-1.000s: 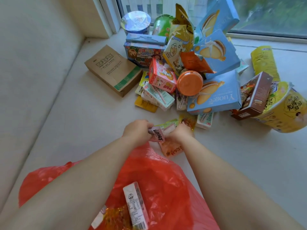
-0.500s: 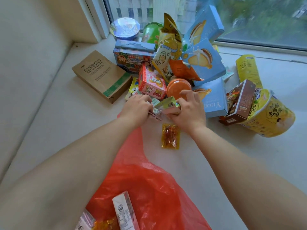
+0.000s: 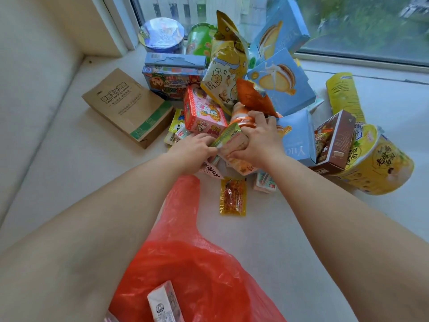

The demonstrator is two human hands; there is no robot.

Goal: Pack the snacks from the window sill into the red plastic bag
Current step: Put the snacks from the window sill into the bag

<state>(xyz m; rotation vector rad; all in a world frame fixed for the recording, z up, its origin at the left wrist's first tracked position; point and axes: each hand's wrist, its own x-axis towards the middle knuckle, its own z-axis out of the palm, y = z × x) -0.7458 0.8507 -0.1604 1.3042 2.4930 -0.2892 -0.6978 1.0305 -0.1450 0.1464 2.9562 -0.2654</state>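
**Friend:** Why are both of your hands in the pile at once?

**Me:** The small packets are slippery and there are several, so I gather them between two palms. My left hand (image 3: 193, 151) is curled round the near edge of the bundle of small packets (image 3: 228, 141), and my right hand (image 3: 258, 140) is closed over its far side, fingers pressing into the orange-lidded tub (image 3: 242, 115) behind.

**Friend:** And the bag?

**Me:** The red plastic bag (image 3: 192, 263) lies on the window sill (image 3: 290, 228) right under my forearms, mouth towards me, so I judge a short pull back would bring the bundle over it. A white carton (image 3: 166, 303) is already inside.

**Friend:** One got away from you.

**Me:** The yellow sachet (image 3: 232, 196) lies flat on the sill just beside the bag's edge, apart from my hands. It is an easy single pick later.

**Friend:** Why leave the large boxes?

**Me:** The blue biscuit boxes (image 3: 282, 83) lean on one another, and the pink rabbit box (image 3: 204, 112) rests against them. Pulling loose packets from the front seems less likely to topple that stack. Most of the pile is still unpacked, I would say.
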